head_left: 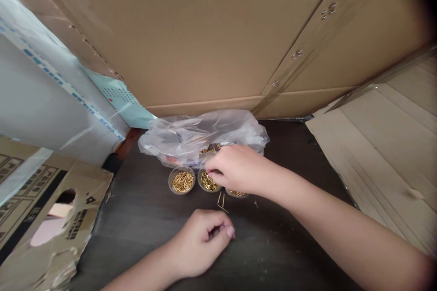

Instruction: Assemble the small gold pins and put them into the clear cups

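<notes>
In the head view, three small clear cups stand in a row on the dark tabletop, filled with small brass-coloured metal pins. The left cup [182, 180] is in full view; the middle cup [209, 182] is partly covered and the right cup [237, 193] mostly hidden. My right hand [235, 169] is over the middle and right cups, its fingertips pinched at the middle cup's rim; anything held is hidden. Curled on the table nearer me is my left hand [211, 241], thumb against the bent fingers, contents not visible. Between the hands lie several loose longer brass pins [221, 200].
Behind the cups lies a crumpled clear plastic bag [205, 129] with more pins showing at its front. A tall cardboard panel [191, 36] rises at the back. Cardboard flaps [378, 145] flank the right, and a cut box [78, 209] the left. A tiny metal piece [256, 204] lies right of the pins.
</notes>
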The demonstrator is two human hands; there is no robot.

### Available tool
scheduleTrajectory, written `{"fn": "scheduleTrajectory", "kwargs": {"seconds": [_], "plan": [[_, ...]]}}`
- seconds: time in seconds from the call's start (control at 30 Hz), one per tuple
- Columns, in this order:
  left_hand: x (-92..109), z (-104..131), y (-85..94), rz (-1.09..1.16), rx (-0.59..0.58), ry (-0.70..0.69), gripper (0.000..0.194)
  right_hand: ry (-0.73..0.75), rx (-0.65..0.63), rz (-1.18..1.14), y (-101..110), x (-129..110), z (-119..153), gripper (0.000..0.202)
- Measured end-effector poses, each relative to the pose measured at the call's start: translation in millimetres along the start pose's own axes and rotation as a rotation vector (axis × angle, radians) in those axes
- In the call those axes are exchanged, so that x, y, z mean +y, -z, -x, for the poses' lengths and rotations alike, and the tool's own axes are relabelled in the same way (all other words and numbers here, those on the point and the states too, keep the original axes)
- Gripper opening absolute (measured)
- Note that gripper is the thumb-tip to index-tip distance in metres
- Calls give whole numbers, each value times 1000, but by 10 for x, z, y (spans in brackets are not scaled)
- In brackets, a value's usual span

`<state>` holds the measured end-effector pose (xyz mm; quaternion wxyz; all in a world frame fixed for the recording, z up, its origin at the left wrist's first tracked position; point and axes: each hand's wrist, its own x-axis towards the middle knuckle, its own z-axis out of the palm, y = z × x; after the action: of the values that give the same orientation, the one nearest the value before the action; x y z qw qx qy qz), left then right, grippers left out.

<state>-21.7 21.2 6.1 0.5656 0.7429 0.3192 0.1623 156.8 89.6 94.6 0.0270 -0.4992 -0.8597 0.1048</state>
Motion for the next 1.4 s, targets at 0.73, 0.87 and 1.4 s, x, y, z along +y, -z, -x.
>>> {"fn": "scheduleTrajectory", "kwargs": {"seconds": [0.73, 0.87, 1.4], "plan": [[-53, -15, -17, 360, 14, 132, 44, 116, 32, -212, -249, -32, 893, 11], [-56, -23, -24, 363, 27, 172, 36, -15, 35, -78, -122, 207, 720, 14], [-78, -34, -26, 394, 55, 186, 34, -46, 46, 15, -76, 205, 690, 14]]}}
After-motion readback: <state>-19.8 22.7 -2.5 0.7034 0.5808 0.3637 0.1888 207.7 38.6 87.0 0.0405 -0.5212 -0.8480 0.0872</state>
